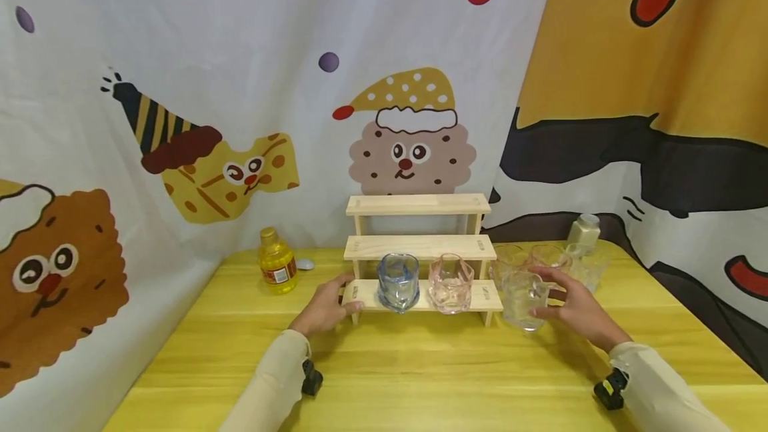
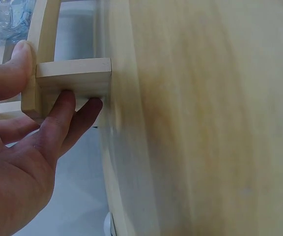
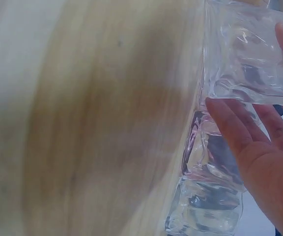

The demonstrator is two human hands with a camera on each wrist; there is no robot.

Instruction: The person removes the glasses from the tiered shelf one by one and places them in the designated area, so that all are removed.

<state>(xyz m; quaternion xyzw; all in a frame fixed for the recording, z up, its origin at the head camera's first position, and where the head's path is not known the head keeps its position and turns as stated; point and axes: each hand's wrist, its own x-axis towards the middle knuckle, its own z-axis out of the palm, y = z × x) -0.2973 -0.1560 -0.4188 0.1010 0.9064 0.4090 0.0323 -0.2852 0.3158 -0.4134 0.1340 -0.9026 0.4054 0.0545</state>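
Observation:
A three-step wooden display rack (image 1: 419,247) stands at the table's back. My left hand (image 1: 325,305) grips the left end of its lowest step; in the left wrist view the thumb lies on the step's top and the fingers reach round the wooden leg (image 2: 75,71). On that step sit a blue glass (image 1: 399,282) and a pink glass (image 1: 451,285), side by side. Just right of the rack, my right hand (image 1: 579,305) holds a clear glass (image 1: 521,299) between thumb and fingers. The right wrist view shows this clear glass (image 3: 249,54) close, with its far side hidden.
Behind the right hand are more glasses, one of them a pinkish glass (image 1: 551,257) and another a clear glass (image 1: 591,269). A white-lidded jar (image 1: 584,232) stands at the back right. An oil bottle (image 1: 278,264) and a white spoon (image 1: 305,264) are at the back left. A printed curtain (image 1: 240,39) hangs behind.

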